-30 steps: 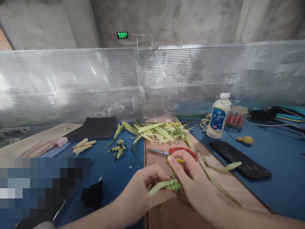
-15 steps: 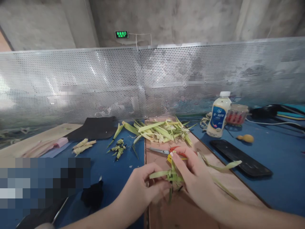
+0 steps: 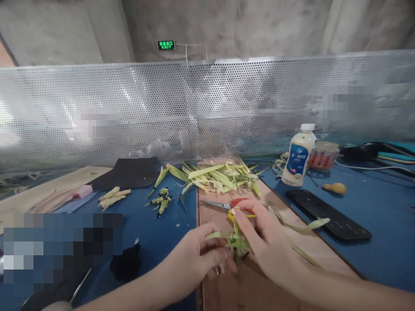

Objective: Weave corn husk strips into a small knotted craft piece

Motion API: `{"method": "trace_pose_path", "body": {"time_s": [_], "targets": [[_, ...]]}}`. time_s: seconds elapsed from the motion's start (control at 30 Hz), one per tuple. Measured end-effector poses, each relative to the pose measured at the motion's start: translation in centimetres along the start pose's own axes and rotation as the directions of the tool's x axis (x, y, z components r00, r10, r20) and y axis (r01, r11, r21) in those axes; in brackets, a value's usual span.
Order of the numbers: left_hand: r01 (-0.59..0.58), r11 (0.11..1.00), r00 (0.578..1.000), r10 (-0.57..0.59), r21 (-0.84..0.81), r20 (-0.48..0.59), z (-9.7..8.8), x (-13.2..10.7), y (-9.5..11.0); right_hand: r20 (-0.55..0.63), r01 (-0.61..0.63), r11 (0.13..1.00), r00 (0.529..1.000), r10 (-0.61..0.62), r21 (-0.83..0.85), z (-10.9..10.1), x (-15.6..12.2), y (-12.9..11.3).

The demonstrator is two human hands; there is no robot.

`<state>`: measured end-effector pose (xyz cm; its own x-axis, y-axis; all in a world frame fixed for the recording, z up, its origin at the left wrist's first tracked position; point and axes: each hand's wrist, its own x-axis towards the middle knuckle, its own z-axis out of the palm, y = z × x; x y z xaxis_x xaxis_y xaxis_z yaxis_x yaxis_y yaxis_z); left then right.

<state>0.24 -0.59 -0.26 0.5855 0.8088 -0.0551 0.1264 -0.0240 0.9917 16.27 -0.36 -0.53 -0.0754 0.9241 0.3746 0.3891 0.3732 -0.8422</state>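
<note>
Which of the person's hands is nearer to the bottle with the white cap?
Right. The right hand is left of the bottle and nearer the camera; the left hand is farther left.

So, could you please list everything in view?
board: one, pinkish, centre
table: one, blue, around board
leaf piece: one, green, foreground centre
strip pile: one, green, far on board
loose strips: several, green, board's right
scissors: one, red and yellow, beyond leaf piece
knotted pieces: several, green, left of scissors
pale pieces: few, cream, further left
sheet: one, black, back left
clump: one, black, left foreground
bottle: one, white, back right
jar: one, clear and red, beside bottle
phone-like slab: one, black, right of board
gourd-shaped thing: one, yellow, beyond slab
partition: one, silver, across back
wall: one, grey, behind partition
exit sign: one, green, on wall
left hand: one, bare, at leaf piece
right hand: one, bare, fingers on leaf piece
</note>
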Motion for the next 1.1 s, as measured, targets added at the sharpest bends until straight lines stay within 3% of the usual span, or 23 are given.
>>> {"method": "trace_pose_path", "body": {"time_s": [0.13,0.27,0.4,0.6,0.83,1.1], "targets": [[-0.032,0.999,0.999,0.032,0.014,0.029,0.1,-0.4,0.4,0.016,0.036,0.999,0.999,-0.036,-0.037,-0.1,-0.1,-0.1],[0.02,0.999,0.998,-0.019,0.031,-0.06,0.2,-0.5,0.9,0.042,0.063,0.996,0.997,-0.06,-0.068,0.0,-0.1,-0.1],[-0.057,0.981,0.98,0.089,0.184,-0.176,0.4,-0.2,0.8,0.023,0.117,0.982,0.993,-0.115,-0.15,0.2,-0.2,-0.3],[-0.071,0.9,0.971,0.16,0.43,-0.175,0.4,-0.5,0.5,0.052,0.107,0.962,0.994,-0.097,-0.253,0.1,-0.2,-1.2],[-0.141,0.853,0.972,0.215,0.503,-0.091,0.2,-0.5,0.6,0.188,0.12,0.992,0.976,-0.108,-0.051,-0.3,-0.1,-1.6],[-0.106,0.809,0.976,0.197,0.578,-0.096,-0.2,-0.5,0.2,0.121,-0.013,0.992,0.993,-0.002,0.127,0.0,0.1,-1.2]]}}
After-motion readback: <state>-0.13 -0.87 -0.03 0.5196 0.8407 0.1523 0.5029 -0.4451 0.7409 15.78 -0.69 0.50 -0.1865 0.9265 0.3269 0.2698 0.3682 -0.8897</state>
